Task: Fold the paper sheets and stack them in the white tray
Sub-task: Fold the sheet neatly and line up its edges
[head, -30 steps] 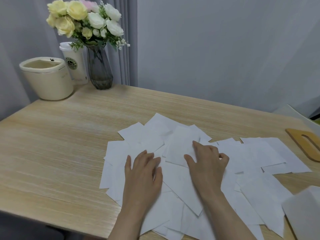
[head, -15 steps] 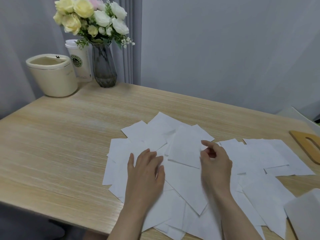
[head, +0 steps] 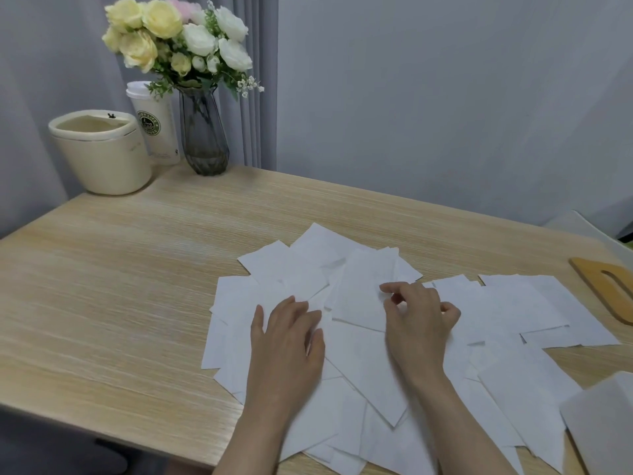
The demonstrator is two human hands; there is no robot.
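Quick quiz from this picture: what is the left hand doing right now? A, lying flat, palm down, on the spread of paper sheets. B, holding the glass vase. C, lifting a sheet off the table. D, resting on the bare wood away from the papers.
A: the left hand lies palm down with fingers fairly straight on the paper sheets spread over the table, far from the vase.

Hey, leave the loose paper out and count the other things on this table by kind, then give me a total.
Vase of flowers: 1
Paper cup: 1
Cream bin: 1
Wooden board: 1
White tray: 1, only partly in view
Total: 5
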